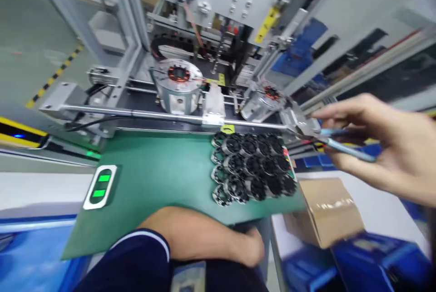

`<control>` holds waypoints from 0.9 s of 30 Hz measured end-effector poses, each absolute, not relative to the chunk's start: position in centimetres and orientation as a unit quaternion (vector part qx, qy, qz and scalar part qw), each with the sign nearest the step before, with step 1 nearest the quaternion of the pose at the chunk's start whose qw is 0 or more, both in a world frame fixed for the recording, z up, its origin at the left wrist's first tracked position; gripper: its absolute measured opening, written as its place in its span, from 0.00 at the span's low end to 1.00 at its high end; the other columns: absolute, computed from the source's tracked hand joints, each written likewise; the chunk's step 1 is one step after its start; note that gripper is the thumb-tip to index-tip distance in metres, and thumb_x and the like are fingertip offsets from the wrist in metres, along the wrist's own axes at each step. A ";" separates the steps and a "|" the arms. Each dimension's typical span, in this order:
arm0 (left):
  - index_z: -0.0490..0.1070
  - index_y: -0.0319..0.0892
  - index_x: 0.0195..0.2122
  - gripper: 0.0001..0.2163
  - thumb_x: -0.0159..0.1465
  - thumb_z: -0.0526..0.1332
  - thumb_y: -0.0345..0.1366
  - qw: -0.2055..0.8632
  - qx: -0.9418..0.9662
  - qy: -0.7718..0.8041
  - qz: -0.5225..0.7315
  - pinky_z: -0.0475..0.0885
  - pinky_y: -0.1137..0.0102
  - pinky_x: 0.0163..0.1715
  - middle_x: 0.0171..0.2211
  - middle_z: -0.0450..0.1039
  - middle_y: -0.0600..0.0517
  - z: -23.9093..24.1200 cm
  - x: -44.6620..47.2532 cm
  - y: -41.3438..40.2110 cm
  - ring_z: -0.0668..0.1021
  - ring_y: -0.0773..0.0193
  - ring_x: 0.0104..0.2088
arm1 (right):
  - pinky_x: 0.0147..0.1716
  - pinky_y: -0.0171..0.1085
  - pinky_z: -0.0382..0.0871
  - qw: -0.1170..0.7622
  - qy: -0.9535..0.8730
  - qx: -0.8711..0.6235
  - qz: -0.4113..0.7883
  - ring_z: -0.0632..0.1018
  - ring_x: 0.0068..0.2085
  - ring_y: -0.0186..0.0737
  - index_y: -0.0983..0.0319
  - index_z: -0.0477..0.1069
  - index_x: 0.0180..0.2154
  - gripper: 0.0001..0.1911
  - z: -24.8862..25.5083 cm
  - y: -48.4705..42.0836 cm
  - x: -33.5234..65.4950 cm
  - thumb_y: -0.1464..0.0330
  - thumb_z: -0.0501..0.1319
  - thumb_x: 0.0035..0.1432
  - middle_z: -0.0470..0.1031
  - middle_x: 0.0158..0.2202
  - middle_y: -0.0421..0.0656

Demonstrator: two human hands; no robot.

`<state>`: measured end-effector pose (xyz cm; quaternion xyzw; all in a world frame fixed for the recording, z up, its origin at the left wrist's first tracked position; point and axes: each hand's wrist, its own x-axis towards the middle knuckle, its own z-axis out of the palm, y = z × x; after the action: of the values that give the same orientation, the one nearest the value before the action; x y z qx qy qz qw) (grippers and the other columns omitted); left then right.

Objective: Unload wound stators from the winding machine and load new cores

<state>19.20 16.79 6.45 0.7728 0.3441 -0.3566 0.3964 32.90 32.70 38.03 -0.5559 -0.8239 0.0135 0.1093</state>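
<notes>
My right hand [384,142] is raised at the right, closed round pliers [350,150] with light blue handles. Their head points left towards the end of the machine's front rail, and blur hides its exact shape. My left forearm crosses low over the near edge of the green mat. My left hand [254,246] is smeared, with its fingers hidden, just below that edge. Rows of black and silver motor stators [254,165] stand on the mat's right side. Behind, one copper-wound stator [179,73] sits on the left round metal fixture [180,99], another [271,92] on the right one.
A metal rail [163,116] runs across the machine's front. On the green mat [160,169] lies a white box with two green displays [100,187]. A cardboard box [329,210] and blue bins [378,260] are at the lower right. Another blue bin [37,255] is lower left.
</notes>
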 end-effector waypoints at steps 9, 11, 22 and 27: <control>0.81 0.50 0.47 0.09 0.65 0.70 0.34 0.349 0.922 -0.074 -0.152 0.76 0.55 0.60 0.51 0.86 0.45 5.5 20.7 19.5 0.84 0.51 0.55 | 0.62 0.64 0.78 0.199 -0.392 -0.898 -0.020 0.82 0.55 0.69 0.56 0.76 0.52 0.23 15.0 10.8 50.6 0.54 0.60 0.59 0.82 0.51 0.60; 0.81 0.49 0.50 0.09 0.70 0.68 0.36 0.314 0.936 -0.098 -0.127 0.74 0.55 0.60 0.52 0.85 0.44 7.2 18.9 18.8 0.84 0.50 0.55 | 0.65 0.66 0.74 0.196 -0.354 -0.914 -0.020 0.79 0.58 0.71 0.58 0.76 0.54 0.25 11.1 8.8 51.7 0.51 0.59 0.62 0.79 0.53 0.63; 0.75 0.51 0.69 0.25 0.79 0.56 0.57 0.067 0.965 0.248 0.043 0.76 0.55 0.63 0.60 0.75 0.43 28.8 0.0 25.8 0.78 0.51 0.59 | 0.72 0.70 0.65 0.298 -0.401 -0.866 -0.019 0.76 0.64 0.72 0.58 0.81 0.56 0.25 8.3 7.8 53.2 0.53 0.57 0.69 0.80 0.57 0.63; 0.70 0.31 0.72 0.50 0.75 0.41 0.74 -0.069 0.899 0.430 0.051 0.70 0.40 0.69 0.66 0.69 0.38 33.1 -6.9 39.7 0.71 0.46 0.65 | 0.61 0.56 0.78 0.398 -0.550 -0.735 0.007 0.86 0.52 0.57 0.55 0.80 0.62 0.24 19.1 18.3 49.7 0.52 0.61 0.74 0.86 0.51 0.51</control>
<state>-6.94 39.74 33.07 0.8987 0.4302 0.0505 -0.0690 49.69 18.26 19.14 -0.7346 -0.5497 0.0066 0.3976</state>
